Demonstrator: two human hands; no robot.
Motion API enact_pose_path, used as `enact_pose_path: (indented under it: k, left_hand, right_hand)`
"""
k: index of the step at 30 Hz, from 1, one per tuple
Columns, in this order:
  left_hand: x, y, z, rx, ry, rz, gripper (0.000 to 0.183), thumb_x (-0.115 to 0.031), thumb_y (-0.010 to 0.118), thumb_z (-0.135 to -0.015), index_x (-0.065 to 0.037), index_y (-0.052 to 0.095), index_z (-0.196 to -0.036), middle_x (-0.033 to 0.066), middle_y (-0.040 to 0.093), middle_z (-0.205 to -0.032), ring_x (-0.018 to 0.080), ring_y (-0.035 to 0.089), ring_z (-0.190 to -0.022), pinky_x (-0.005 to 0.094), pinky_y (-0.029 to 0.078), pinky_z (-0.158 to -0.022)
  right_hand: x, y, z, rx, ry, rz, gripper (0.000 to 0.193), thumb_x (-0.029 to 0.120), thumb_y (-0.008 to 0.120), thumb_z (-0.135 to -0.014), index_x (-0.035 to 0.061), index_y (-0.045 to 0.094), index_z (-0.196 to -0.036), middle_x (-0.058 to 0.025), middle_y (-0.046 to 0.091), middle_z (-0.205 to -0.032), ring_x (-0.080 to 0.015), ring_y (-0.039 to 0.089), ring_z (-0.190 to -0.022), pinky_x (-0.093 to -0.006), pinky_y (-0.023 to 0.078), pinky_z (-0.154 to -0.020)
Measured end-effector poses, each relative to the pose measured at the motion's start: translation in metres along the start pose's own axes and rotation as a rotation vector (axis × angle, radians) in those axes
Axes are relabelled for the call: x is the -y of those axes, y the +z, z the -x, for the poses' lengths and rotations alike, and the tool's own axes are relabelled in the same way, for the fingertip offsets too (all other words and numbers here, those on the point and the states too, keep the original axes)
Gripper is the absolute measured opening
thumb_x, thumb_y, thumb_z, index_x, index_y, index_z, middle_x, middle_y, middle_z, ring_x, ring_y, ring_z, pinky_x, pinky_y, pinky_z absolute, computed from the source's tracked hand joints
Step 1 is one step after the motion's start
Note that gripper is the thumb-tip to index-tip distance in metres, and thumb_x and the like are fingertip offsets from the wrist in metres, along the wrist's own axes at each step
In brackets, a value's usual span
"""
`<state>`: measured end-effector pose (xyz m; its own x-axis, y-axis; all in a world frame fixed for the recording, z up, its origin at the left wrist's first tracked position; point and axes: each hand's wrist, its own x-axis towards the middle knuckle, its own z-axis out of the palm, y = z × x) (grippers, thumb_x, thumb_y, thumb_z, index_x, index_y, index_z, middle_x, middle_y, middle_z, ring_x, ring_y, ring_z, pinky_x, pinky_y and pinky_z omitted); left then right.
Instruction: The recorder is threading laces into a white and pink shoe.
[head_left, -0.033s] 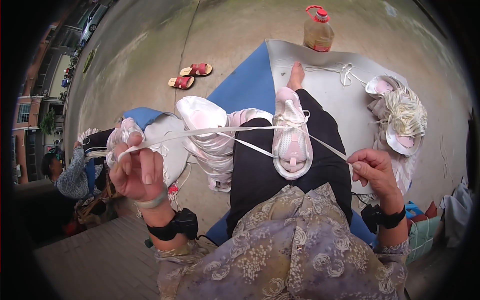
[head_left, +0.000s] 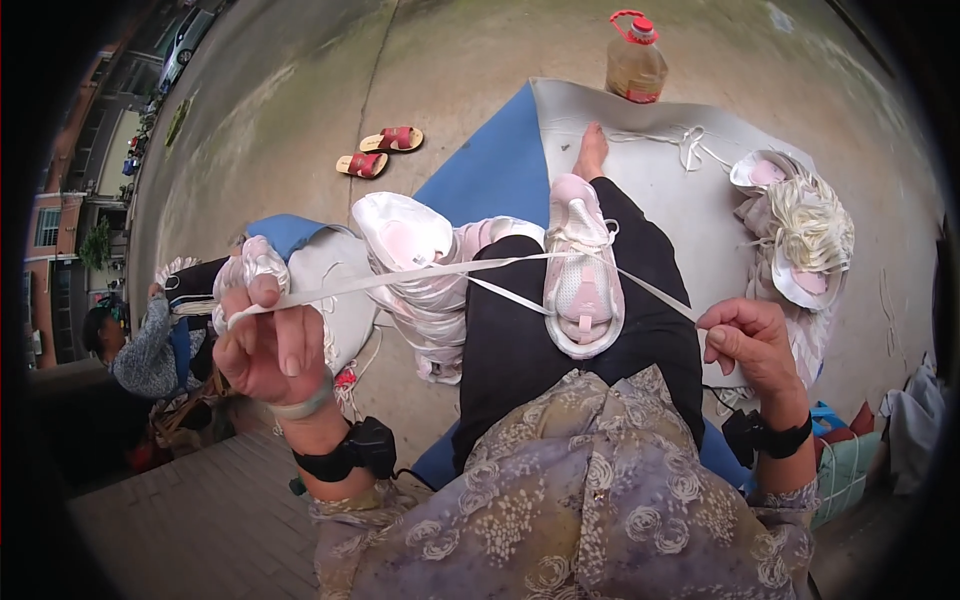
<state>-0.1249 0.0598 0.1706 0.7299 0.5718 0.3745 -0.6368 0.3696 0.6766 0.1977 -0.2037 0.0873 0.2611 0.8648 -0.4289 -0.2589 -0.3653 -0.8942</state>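
Note:
On my lap lies a pink and white shoe upper (head_left: 585, 285), its toe end pointing away from me. A flat white shoelace (head_left: 515, 263) runs out from it to both sides. My left hand (head_left: 275, 340) is raised to the left with its end of the lace pinched near the fingertips, and that stretch is drawn almost straight. Out to the right, my right hand (head_left: 752, 345) closes thumb and forefinger on the other end. A second strand of lace slants from the upper toward the left, under the first one.
Stacked shoe uppers (head_left: 425, 320) lean beside my left leg; another bundle (head_left: 800, 235) lies at right on the grey-white mat (head_left: 670, 190). Beyond are red slippers (head_left: 393, 139) and a plastic jug (head_left: 637, 65) with a red cap. Another person (head_left: 150, 340) sits far left.
My left hand has shifted very slightly, and the stretched lace sits a little lower on that side. Everything else looks the same.

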Motion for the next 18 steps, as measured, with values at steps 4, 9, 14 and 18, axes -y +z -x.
enact_pose_path:
  k: [4,9,14,18]
  left_hand:
    - [0.003,0.01,-0.007,-0.003,0.022,-0.194,0.022,-0.023,0.048,-0.087,-0.007,0.042,-0.074,0.0172,0.054,-0.093,0.0164,0.05,-0.051,0.0268,0.038,-0.05]
    - [0.016,0.013,-0.01,-0.236,-0.112,-0.374,0.026,-0.029,0.047,-0.091,-0.003,0.049,-0.094,0.0131,0.055,-0.082,0.0143,0.049,-0.055,0.0241,0.038,-0.052]
    - [0.051,0.024,-0.018,-0.429,-0.192,-0.453,0.018,-0.008,0.055,-0.085,0.001,0.05,-0.099,0.0102,0.058,-0.076,0.0147,0.055,-0.056,0.024,0.045,-0.052]
    - [0.081,0.027,-0.021,-0.428,-0.328,-0.509,0.025,-0.005,0.058,-0.083,0.004,0.051,-0.105,0.0106,0.061,-0.078,0.0147,0.059,-0.061,0.0248,0.05,-0.057]
  right_hand:
    - [0.011,0.009,-0.002,0.117,-0.113,-0.292,0.023,0.01,0.062,-0.08,-0.0054,0.059,-0.097,-0.0132,0.064,-0.076,-0.0139,0.062,-0.063,-0.0204,0.05,-0.056]
    - [0.033,0.03,-0.025,0.14,-0.326,-0.428,0.032,0.011,0.061,-0.081,-0.0048,0.055,-0.108,-0.014,0.062,-0.091,-0.0175,0.062,-0.077,-0.0258,0.049,-0.072]
    - [0.026,0.037,-0.073,-0.049,-0.683,0.159,0.023,0.013,0.054,-0.087,-0.0007,0.054,-0.105,-0.0075,0.061,-0.088,-0.0146,0.059,-0.072,-0.0262,0.047,-0.072]
    - [0.025,0.064,-0.078,0.094,-0.61,-0.226,0.017,0.018,0.048,-0.092,0.002,0.054,-0.09,-0.0043,0.058,-0.079,-0.0111,0.056,-0.069,-0.022,0.046,-0.068]
